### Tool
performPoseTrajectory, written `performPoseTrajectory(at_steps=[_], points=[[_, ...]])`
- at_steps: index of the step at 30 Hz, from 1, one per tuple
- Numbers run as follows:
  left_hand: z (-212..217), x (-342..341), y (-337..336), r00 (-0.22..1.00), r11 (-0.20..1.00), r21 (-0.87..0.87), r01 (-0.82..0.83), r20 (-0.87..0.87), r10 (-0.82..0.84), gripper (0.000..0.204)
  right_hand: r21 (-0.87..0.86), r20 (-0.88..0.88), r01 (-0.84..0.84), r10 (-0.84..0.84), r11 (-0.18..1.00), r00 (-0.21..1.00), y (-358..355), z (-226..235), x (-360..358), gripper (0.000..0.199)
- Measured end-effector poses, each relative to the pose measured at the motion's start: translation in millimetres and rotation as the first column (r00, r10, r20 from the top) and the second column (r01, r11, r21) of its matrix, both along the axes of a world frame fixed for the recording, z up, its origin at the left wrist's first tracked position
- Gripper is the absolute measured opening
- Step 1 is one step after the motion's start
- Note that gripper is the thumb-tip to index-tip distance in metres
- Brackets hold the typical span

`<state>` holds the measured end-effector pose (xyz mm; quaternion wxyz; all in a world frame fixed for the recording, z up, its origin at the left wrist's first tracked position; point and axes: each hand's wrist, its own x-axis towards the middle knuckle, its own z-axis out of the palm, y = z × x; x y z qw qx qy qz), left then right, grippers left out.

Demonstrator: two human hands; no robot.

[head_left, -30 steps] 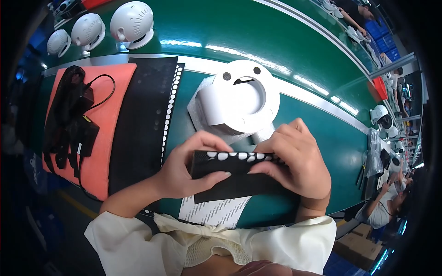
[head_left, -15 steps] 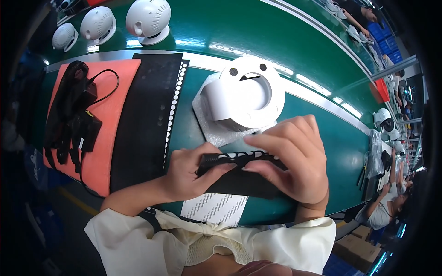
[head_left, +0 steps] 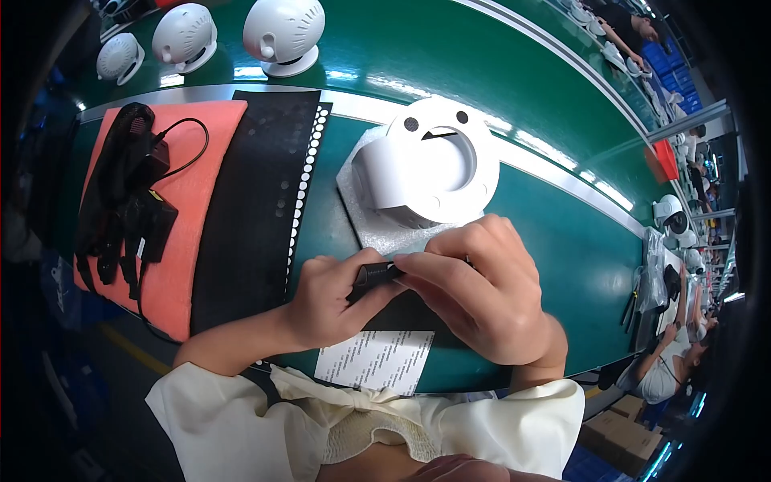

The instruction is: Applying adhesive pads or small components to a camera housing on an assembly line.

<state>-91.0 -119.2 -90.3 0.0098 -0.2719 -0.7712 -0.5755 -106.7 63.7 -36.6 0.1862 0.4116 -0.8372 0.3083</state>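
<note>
My left hand [head_left: 325,301] is closed around a black sheet of adhesive pads [head_left: 376,276], which is bent over so its edge shows. My right hand [head_left: 486,293] has thumb and fingertips pinched together at that same edge, close to the left thumb. Whatever sits between the right fingertips is hidden. Just beyond the hands, a white round plastic housing [head_left: 384,173] with a ring-shaped face lies on a foam wrap sheet [head_left: 353,205]. Two dark round pads [head_left: 411,124] are on the ring's far side.
To the left, a large black sheet [head_left: 249,209] edged with white dots lies beside a pink foam mat [head_left: 205,173] with black power adapters [head_left: 148,217]. Printed white paper [head_left: 376,363] is near me. White rounded appliances [head_left: 283,32] stand on the green conveyor [head_left: 401,40].
My right hand has shifted left along the sheet's edge, and its spread thumb and fingers have come together. The white appliances on the conveyor have moved slightly right.
</note>
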Motion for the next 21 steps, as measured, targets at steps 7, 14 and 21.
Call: performPoseTrajectory(at_steps=[7, 14, 21], points=[[-2, -4, 3, 0.999, 0.999, 0.053, 0.003, 0.034, -0.005, 0.011, 0.109, 0.051, -0.089, 0.084, 0.990, 0.995, 2, 8, -1, 0.025], [3, -3, 6, 0.995, 1.000, 0.013, 0.015, 0.097, -0.016, 0.012, -0.339, 0.602, 0.094, 0.139, 0.936, 0.786, 22, 8, -33, 0.028], [4, -3, 7, 0.989, 1.000, 0.031, 0.002, 0.146, -0.006, 0.013, -0.355, 0.643, 0.141, 0.132, 0.924, 0.754, 17, 3, -34, 0.023]])
